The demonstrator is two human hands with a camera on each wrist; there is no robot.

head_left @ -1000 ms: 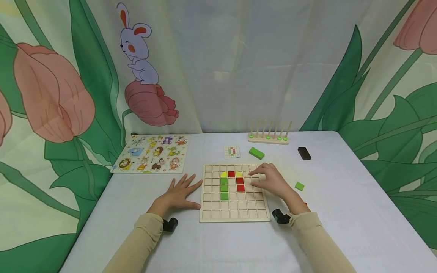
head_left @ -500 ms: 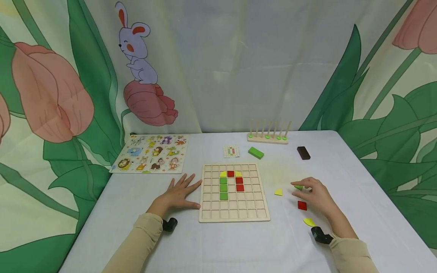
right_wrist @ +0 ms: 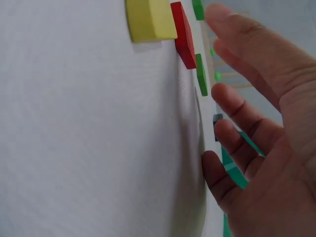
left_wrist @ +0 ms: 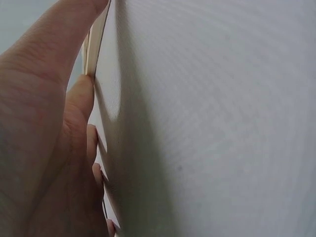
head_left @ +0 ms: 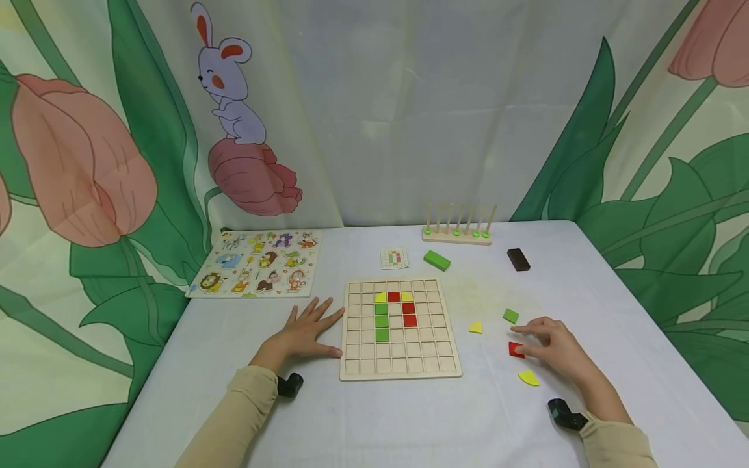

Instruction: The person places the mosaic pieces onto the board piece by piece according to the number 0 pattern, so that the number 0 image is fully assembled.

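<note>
My left hand (head_left: 300, 335) lies with spread fingers at the left edge of a wooden grid board (head_left: 404, 367); its thumb and index fingertip touch that edge. Green, red and yellow tiles fill an arch of cells on the board. Off to the right, my right hand (head_left: 552, 348) hovers over the table with loosely bent fingers, holding nothing. Its thumb overlaps a red square tile (head_left: 514, 350) in the head view, but the right wrist view shows the fingertips apart from the red tile (right_wrist: 183, 37). Nearby lie a green tile (head_left: 511, 316) and yellow quarter-round tiles (head_left: 529, 378).
Behind the board are a small pattern card (head_left: 394, 258), a green block (head_left: 437, 260) and a pegged wooden stand (head_left: 456, 238). A dark block (head_left: 518, 260) lies at the back right. An animal picture board (head_left: 254, 265) occupies the back left.
My right hand has moved from the board's right side out to the loose tiles, then slightly nearer to the red tile. The left hand has kept its place.
</note>
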